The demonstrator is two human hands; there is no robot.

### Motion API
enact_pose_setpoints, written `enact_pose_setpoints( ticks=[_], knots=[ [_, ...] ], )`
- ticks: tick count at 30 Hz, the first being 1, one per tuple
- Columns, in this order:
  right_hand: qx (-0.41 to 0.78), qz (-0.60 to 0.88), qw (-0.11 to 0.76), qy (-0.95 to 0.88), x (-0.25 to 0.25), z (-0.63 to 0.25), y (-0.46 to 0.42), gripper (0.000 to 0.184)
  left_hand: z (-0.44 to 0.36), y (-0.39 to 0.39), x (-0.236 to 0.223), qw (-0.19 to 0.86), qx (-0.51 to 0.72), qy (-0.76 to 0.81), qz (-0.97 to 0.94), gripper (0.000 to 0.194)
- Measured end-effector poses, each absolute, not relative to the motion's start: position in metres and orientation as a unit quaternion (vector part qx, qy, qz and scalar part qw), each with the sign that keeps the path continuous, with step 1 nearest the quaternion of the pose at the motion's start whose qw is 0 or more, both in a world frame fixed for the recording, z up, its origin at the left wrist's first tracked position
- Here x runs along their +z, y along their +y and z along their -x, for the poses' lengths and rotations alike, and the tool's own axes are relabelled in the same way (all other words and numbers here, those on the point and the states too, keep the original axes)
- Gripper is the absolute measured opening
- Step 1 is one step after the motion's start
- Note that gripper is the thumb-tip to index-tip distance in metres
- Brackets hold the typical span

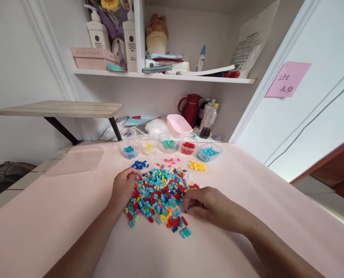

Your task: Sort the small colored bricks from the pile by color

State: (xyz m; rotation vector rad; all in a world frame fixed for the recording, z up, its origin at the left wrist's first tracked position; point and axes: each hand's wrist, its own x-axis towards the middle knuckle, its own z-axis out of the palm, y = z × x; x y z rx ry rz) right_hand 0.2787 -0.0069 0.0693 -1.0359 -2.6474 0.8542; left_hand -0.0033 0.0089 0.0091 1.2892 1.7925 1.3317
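Observation:
A heap of small coloured bricks in red, teal, blue, yellow and pink lies on the pale pink table. My left hand rests at the heap's left edge with its fingers curled in, touching the bricks. My right hand sits at the heap's right edge, its fingers pinched together on the bricks there; what they hold is too small to name. Behind the heap lie small sorted piles of blue bricks, pink bricks and yellow bricks.
Several clear cups at the back hold sorted bricks by colour. A clear lid lies at the left. A pink tub, a red jug and bottles stand against the wall. A wooden shelf juts out on the left.

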Motion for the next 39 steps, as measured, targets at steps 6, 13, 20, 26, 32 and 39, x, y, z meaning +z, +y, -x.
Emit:
enact_pose_setpoints(
  ticks=[6, 13, 20, 26, 32, 39],
  knots=[
    [0.318, 0.352, 0.088, -0.876, 0.068, -0.280, -0.004, 0.015, 0.005, 0.009, 0.006, 0.278, 0.504, 0.661, -0.482, 0.028],
    [0.377, 0.344, 0.100, -0.854, 0.051, -0.279, 0.003, 0.012, 0.003, 0.010, 0.011, 0.296, 0.520, 0.656, -0.460, 0.026],
    [0.499, 0.399, 0.219, -0.738, 0.047, -0.296, 0.035, 0.017, 0.007, 0.012, 0.005, 0.305, 0.529, 0.643, -0.462, 0.024],
    [0.398, 0.497, 0.379, -0.672, 0.068, -0.325, 0.094, 0.025, 0.010, 0.014, 0.001, 0.316, 0.525, 0.645, -0.456, 0.025],
    [0.249, 0.615, 0.498, -0.558, 0.074, -0.338, 0.135, 0.034, 0.009, 0.014, 0.004, 0.311, 0.532, 0.643, -0.455, 0.025],
    [0.421, 0.441, 0.587, -0.533, 0.060, -0.311, 0.102, 0.039, 0.009, 0.014, 0.003, 0.311, 0.528, 0.644, -0.458, 0.024]
  ],
)
